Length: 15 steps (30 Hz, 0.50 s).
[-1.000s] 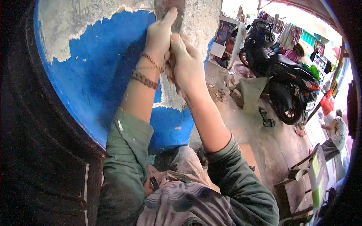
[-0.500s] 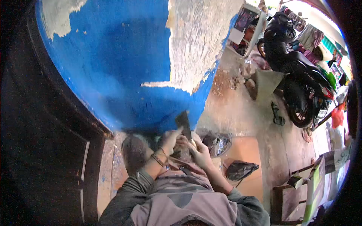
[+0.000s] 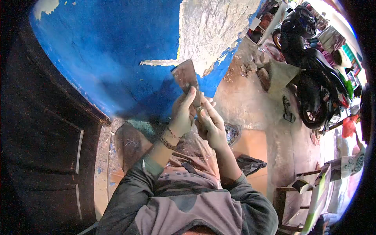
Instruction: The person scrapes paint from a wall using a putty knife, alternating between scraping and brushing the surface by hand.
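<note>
A paint scraper (image 3: 185,76) with a wide, worn metal blade is held up in front of the wall, its blade pointing up and away from me. My left hand (image 3: 182,113), with bracelets on its wrist, is closed on the lower blade, thumb lying along the metal. At the handle end, my right hand (image 3: 212,126) is closed with its fingers around the grip, most of which they hide. Behind the blade stands a blue painted wall (image 3: 117,47) with a bare, peeled patch (image 3: 201,33) of whitish plaster at upper right.
Left of me is a dark wooden door (image 3: 43,156). A black motorcycle (image 3: 309,70) stands at the right, with a sandal (image 3: 288,109) on the floor nearby. Rubble (image 3: 244,69) lies by the wall's corner. A black plastic bag (image 3: 250,164) rests beside my right arm.
Both hands have risen with the scraper, from low over my lap to in front of the wall. My view has shifted slightly, and the left thumb now shows on the blade.
</note>
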Tool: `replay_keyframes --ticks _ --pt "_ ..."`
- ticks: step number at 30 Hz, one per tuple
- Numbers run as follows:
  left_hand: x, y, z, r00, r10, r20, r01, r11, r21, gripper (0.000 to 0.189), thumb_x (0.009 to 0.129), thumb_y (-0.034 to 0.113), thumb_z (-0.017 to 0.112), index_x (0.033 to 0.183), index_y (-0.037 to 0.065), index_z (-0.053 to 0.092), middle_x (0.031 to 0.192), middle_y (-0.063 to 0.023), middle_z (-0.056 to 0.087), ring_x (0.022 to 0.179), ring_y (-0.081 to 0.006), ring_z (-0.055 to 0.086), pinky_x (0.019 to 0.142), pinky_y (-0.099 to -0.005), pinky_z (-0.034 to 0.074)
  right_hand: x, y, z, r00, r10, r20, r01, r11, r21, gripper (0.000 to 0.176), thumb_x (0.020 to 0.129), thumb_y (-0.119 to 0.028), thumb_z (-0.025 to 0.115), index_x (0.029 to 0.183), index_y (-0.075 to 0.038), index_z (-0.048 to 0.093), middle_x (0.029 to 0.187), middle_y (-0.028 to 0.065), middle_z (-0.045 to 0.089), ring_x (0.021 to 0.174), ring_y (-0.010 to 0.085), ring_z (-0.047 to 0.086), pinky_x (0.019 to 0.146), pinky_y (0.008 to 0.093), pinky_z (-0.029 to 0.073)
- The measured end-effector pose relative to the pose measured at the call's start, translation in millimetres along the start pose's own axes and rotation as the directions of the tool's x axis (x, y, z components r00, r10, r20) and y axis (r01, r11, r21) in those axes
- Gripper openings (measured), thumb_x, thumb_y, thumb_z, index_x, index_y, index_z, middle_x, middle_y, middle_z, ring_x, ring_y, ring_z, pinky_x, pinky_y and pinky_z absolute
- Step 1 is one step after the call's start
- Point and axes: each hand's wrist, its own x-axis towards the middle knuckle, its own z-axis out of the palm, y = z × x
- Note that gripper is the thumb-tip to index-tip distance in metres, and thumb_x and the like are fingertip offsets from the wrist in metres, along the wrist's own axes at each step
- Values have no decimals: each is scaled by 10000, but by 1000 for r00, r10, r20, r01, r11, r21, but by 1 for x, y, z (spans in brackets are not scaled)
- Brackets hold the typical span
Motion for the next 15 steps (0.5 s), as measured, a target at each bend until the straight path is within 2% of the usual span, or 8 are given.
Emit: replay_keyframes --ticks 1,4,7,8,10,13,14,15 --pt "0 4 11 999 17 -35 -16 1000 27 390 960 413 495 955 27 549 910 -157 641 845 -282 658 762 -422 549 2 -5 0 1000 6 -19 -6 1000 -10 467 981 -133 476 1413 9 370 1373 56 451 1208 115 415 1025 251 295" --pt "7 2 13 997 29 -70 -21 993 120 386 954 405 512 944 21 551 838 -147 642 765 -265 659 714 -409 558 12 -9 -2 998 9 -58 -12 999 -52 421 968 -75 485 1377 8 432 1341 56 498 1156 117 454 990 241 333" --pt "26 25 5 978 159 -137 -137 979 153 420 955 440 493 903 30 562 763 -123 631 631 -217 624 619 -345 545 37 -15 24 990 -131 -56 108 946 -307 379 958 -78 507 1328 5 490 1257 65 586 1053 88 485 960 242 357" --pt "27 35 4 975 170 -145 -147 977 154 430 954 450 491 896 31 564 749 -121 628 616 -207 620 606 -334 539 42 -17 36 984 -164 -70 145 964 -222 376 958 -81 510 1324 1 494 1236 71 606 1036 85 498 955 241 360" --pt "22 37 12 962 227 -154 -184 950 251 438 955 456 488 872 33 568 722 -116 630 604 -187 615 580 -306 518 37 -15 29 988 -150 -27 137 952 -273 383 958 -60 504 1333 13 479 1279 98 576 1111 103 482 985 249 344" --pt "8 11 17 956 156 -249 -69 943 325 349 960 352 529 787 51 557 713 -12 572 645 -86 535 579 -237 427 5 -28 25 992 -37 -118 9 973 -231 393 958 -34 491 1345 26 458 1345 135 515 1199 121 430 1021 257 315" --pt "-3 13 32 962 139 -236 -77 964 254 351 963 366 521 789 63 554 712 3 562 636 -76 525 570 -237 426 6 -28 25 993 -45 -114 17 971 -238 393 958 -34 491 1345 26 458 1345 135 515 1199 121 430 1021 257 315" --pt "6 4 20 960 170 -222 -107 956 272 395 961 416 495 802 61 563 674 -43 589 590 -121 560 548 -254 450 7 -26 25 994 -41 -106 14 969 -245 402 959 -27 486 1355 27 444 1371 151 484 1231 134 406 1035 262 301"
